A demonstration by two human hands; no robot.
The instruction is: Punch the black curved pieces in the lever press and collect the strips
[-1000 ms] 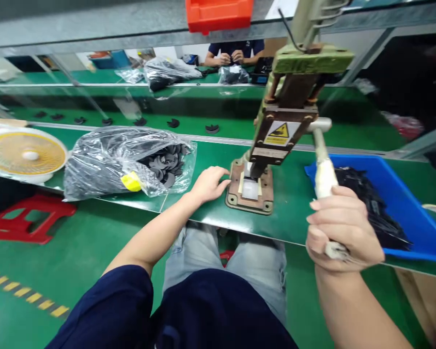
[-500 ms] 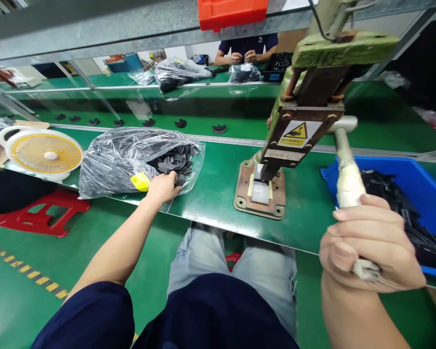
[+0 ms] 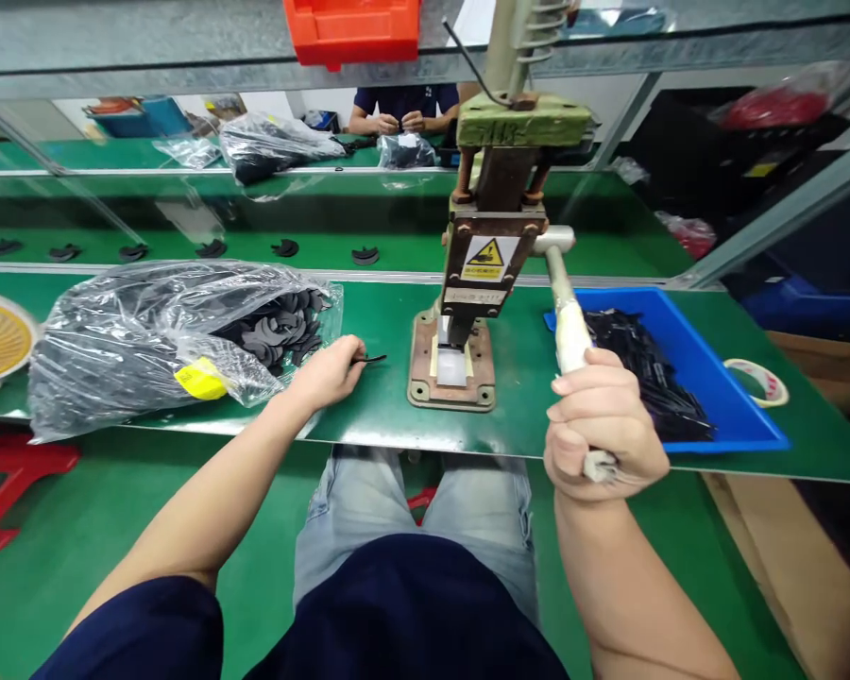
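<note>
The right hand (image 3: 605, 425) is gripping the lever (image 3: 570, 331) to the right of the press (image 3: 496, 224), fingers closed around the pale wrapping and the handle's end poking out below the fist. The wrapping is probably padding the grip, and holding the lever this low is likely giving good leverage.

The left hand (image 3: 331, 370) is closing on a dark piece (image 3: 372, 359) left of the press, near its base. It seems to be pinching one end, so that the free end is pointing toward the press and the fingers are staying clear of its ram; the pinch itself is mostly hidden. A warning label (image 3: 488, 258) on the press front is presumably cautioning hands, and a pale plate (image 3: 451, 366) is lying on the base under the ram.

The bag (image 3: 113, 321) is lying left of the press, its open mouth facing it, probably to keep the loose pieces (image 3: 276, 331) within the left hand's reach. Whether the wrist is touching the plastic, I cannot tell.

The bin (image 3: 733, 406) is sitting right of the press, holding black parts (image 3: 637, 368). Similar curved pieces (image 3: 365, 255) are lying spaced out behind and left of the press.
</note>
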